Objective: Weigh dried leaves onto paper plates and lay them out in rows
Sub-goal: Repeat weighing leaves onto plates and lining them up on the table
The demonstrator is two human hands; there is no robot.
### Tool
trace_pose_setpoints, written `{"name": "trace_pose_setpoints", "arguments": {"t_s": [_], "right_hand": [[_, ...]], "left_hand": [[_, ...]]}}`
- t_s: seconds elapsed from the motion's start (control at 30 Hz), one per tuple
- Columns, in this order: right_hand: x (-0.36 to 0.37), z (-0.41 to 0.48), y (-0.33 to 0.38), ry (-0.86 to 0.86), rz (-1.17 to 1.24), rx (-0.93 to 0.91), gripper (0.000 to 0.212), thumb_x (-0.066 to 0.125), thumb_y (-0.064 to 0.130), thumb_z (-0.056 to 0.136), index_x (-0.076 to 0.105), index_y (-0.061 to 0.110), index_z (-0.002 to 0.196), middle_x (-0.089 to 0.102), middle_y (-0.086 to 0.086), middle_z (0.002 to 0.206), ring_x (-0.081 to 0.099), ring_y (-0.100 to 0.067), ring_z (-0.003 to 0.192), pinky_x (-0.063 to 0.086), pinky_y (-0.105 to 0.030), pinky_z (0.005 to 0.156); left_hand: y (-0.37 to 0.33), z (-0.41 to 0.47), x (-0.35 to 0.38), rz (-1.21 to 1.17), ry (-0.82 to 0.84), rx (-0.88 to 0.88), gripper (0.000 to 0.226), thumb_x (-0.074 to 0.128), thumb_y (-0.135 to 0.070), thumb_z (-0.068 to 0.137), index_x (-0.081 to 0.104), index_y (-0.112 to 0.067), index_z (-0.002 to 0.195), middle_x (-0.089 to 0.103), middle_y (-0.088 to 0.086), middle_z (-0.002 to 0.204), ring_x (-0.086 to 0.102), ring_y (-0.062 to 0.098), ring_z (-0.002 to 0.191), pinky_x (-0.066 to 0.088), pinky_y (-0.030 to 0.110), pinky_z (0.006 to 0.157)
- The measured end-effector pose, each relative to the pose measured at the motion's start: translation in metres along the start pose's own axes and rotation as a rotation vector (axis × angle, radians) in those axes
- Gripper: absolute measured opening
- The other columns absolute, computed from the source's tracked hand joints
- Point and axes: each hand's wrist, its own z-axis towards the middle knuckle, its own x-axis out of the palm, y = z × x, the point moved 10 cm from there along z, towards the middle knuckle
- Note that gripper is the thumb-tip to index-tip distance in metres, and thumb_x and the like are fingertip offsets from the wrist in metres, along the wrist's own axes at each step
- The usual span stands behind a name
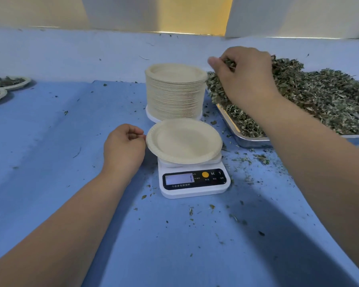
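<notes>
An empty paper plate (183, 140) lies on a small white digital scale (195, 181) in the middle of the blue table. My left hand (122, 148) pinches the plate's left rim. A tall stack of paper plates (174, 92) stands just behind the scale. To the right, a metal tray (247, 139) is heaped with dried leaves (319, 94). My right hand (243, 77) grips a handful of the leaves, raised above the tray's left end. Two filled plates (8, 82) lie at the far left edge.
Loose leaf crumbs (261, 158) are scattered over the blue table cover (71, 152), mostly right of and in front of the scale. A pale wall runs along the table's far edge.
</notes>
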Motion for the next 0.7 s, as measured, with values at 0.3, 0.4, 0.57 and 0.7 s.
{"name": "trace_pose_setpoints", "arguments": {"t_s": [0.3,0.4,0.57,0.7], "right_hand": [[0.081,-0.064,0.078,0.392,0.051,-0.156,0.042,0.049,0.037,0.106,0.057,0.010,0.074,0.048,-0.001,0.062,0.046,-0.023,0.067,0.043,-0.040,0.071],[0.083,-0.061,0.082,0.384,0.107,-0.152,0.044,0.049,0.037,0.106,0.058,0.006,0.074,0.050,-0.003,0.062,0.048,-0.024,0.065,0.033,-0.039,0.061],[0.095,-0.058,0.078,0.437,-0.018,-0.192,0.048,0.050,0.050,0.102,0.063,0.011,0.078,0.058,-0.001,0.067,0.050,-0.021,0.066,0.042,-0.037,0.063],[0.106,-0.051,0.059,0.509,-0.054,-0.133,0.043,0.053,0.054,0.099,0.066,0.018,0.079,0.057,0.006,0.066,0.051,-0.009,0.064,0.037,-0.031,0.058]], "left_hand": [[-0.002,0.001,0.002,-0.002,0.016,0.024,0.019,0.059,-0.007,0.084,0.067,-0.024,0.089,0.073,-0.005,0.083,0.069,0.017,0.082,0.051,0.029,0.069],[-0.003,0.001,0.002,-0.001,0.009,0.027,0.021,0.059,-0.006,0.083,0.067,-0.024,0.089,0.073,-0.006,0.085,0.070,0.016,0.084,0.050,0.027,0.069],[-0.003,0.000,0.002,-0.008,0.008,0.028,0.018,0.059,-0.008,0.085,0.067,-0.024,0.090,0.073,-0.004,0.087,0.069,0.015,0.085,0.049,0.027,0.068],[-0.004,0.001,0.000,0.005,0.000,0.041,0.015,0.061,-0.008,0.087,0.066,-0.023,0.089,0.074,0.003,0.090,0.071,0.021,0.088,0.055,0.032,0.075]]}}
